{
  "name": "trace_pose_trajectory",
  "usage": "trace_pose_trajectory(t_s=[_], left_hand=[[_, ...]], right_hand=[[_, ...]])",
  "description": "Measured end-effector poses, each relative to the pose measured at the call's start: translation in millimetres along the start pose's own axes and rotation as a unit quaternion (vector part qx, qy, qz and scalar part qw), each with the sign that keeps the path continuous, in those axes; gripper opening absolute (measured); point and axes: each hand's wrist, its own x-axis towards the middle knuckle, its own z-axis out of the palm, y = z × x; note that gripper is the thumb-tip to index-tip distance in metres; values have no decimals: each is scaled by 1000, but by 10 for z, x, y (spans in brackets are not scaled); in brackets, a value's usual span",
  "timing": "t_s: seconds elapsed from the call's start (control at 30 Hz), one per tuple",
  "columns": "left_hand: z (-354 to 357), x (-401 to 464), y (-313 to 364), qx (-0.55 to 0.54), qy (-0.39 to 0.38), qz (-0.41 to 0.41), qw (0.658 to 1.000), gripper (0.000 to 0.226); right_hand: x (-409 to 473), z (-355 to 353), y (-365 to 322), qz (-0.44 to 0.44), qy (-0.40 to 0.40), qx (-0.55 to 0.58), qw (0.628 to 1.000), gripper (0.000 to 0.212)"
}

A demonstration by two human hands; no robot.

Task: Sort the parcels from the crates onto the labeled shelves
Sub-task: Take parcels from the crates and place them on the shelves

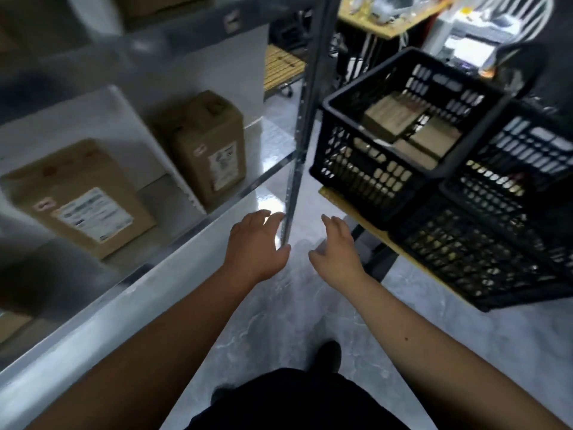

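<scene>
Parcels (400, 119) lie in the black crate (347, 150) up and to the right of my right hand's fingers (333, 225); two more parcels (210, 144) stand on the shelf (173, 268), left of my left hand (257, 246). Both hands hang spread, holding nothing, the shelf post (294, 169) between them.

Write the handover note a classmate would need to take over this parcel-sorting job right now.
Left hand and right hand: both open, empty, out over the floor.
Two brown cardboard parcels with white labels stand on the grey metal shelf: done.
More brown parcels lie in the nearer black plastic crate: left to sort.
The second black crate's contents are unclear.
</scene>
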Motion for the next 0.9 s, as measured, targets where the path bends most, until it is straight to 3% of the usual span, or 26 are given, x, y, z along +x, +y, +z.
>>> trace_pose_trajectory(t_s=[0.17, 0.47, 0.73, 0.9], left_hand=[[-32, 698, 828, 34, -17, 81, 996, 79], [-231, 1737, 2050, 61, 42, 167, 983, 74], [-394, 2460, 2417, 65, 32, 167, 983, 72], [-372, 3008, 2373, 97, -44, 141, 984, 72]], right_hand=[[218, -824, 383, 15, 49, 10, 999, 84], [549, -2183, 699, -21, 105, 44, 993, 69], [966, -2837, 906, -25, 105, 29, 994, 71], [1451, -2904, 937, 40, 76, 42, 995, 77]])
